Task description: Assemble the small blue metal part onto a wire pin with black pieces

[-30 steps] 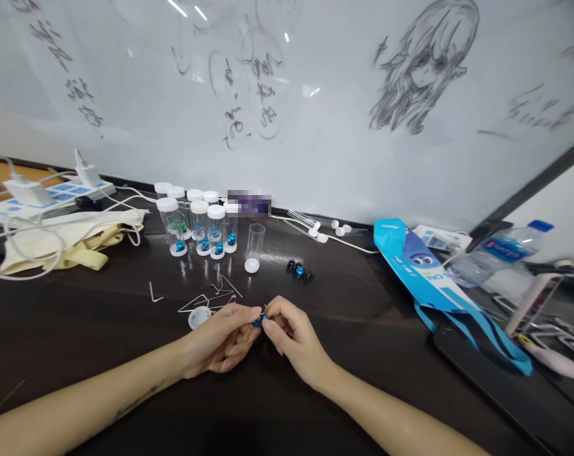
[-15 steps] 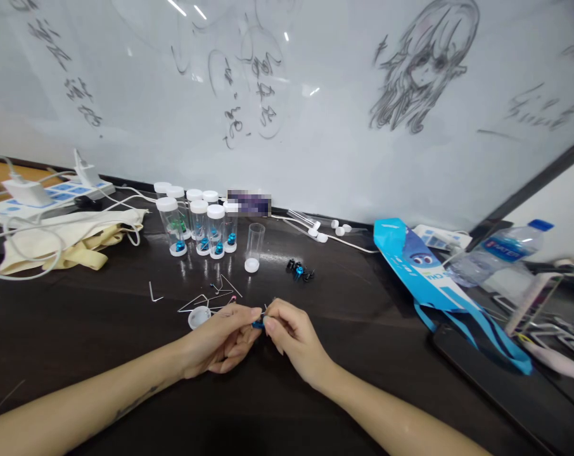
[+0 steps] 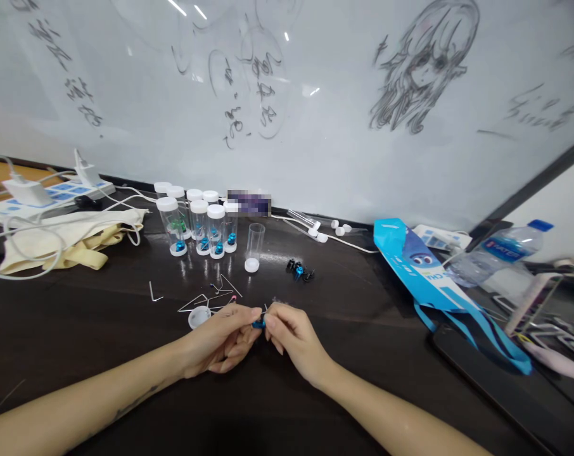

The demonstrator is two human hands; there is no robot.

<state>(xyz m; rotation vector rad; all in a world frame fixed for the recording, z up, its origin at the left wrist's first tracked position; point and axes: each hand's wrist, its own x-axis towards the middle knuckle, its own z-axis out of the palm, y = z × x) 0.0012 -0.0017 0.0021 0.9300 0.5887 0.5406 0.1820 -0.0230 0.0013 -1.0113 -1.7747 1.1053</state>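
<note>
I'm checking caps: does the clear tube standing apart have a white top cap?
No, the clear tube shows white only at its bottom.

Small blue part [image 3: 257, 323] | shiny, metallic-looking, mostly covered by fingers, so its full shape and tilt escape me from where I stand | pinched by 2 hands: left hand [image 3: 227, 337] at 1 side, right hand [image 3: 294, 337] at the other | 1 thin pale tip [image 3: 265, 308] pokes up just beside it
</note>
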